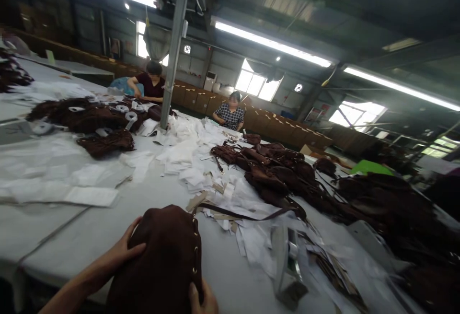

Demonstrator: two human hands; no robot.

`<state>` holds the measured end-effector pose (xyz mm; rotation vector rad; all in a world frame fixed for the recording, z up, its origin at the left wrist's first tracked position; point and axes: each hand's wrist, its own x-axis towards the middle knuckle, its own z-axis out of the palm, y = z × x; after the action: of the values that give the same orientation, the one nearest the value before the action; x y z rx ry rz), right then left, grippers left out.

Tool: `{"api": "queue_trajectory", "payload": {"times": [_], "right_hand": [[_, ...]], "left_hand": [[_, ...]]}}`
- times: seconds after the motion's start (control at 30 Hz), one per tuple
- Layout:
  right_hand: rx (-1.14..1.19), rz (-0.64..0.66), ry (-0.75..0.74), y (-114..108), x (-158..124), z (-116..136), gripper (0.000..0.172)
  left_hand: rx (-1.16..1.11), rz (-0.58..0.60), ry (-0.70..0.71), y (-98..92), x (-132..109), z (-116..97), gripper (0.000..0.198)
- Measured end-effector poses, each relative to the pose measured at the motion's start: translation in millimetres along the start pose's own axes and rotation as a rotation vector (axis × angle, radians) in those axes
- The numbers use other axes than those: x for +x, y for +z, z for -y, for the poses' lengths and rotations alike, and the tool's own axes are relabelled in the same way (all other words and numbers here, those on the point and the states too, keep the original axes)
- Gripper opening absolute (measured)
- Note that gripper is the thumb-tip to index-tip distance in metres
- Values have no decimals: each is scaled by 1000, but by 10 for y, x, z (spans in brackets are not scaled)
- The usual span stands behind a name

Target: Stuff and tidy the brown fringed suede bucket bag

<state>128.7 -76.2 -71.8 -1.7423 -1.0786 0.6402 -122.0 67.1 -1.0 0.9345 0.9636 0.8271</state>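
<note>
A dark brown bag [161,256] with a row of metal eyelets along its right edge stands at the table's near side, its lower part cut off by the frame. My left hand [130,247] is closed on the bag's left side, thumb on the front face and the other fingers partly hidden behind. Low on the eyelet edge, my right hand [203,299] grips the bag between thumb and fingers, partly out of frame. A dark strap [244,215] runs from near the bag's upper right over paper scraps; whether it belongs to this bag I cannot tell.
White paper sheets [183,146] spread over the table [140,194]. Piles of brown bags [276,175] lie at right and more [89,115] at left. A grey, blurred tape dispenser-like object [287,271] stands nearby. A metal post [174,50] rises mid-table; two people sit beyond.
</note>
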Motion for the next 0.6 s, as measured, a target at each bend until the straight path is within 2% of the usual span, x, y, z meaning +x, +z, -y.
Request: {"api": "queue_trajectory", "payload": {"times": [0.13,0.2,0.27,0.33,0.4,0.5,0.57,0.6], "right_hand": [[-96,92,16,-81,21,180,38],[-101,62,56,-63,16,190,46],[-45,47,71,-11,27,181,53],[39,109,53,45,71,206,50],[107,162,41,58,150,290,45],[240,143,142,-69,298,471,54],[423,138,293,-242,380,561,67],[536,139,371,-340,407,583,73]], "left_hand": [[-259,178,-206,184,-95,59,77],[-327,165,-254,259,-87,68,68],[-292,122,-182,341,-71,-58,62],[-184,90,-26,435,-103,-376,61],[-33,104,162,527,-226,-844,63],[359,250,382,656,-553,-1523,64],[664,296,520,760,-763,-1731,63],[805,302,570,822,-833,-1725,62]]}}
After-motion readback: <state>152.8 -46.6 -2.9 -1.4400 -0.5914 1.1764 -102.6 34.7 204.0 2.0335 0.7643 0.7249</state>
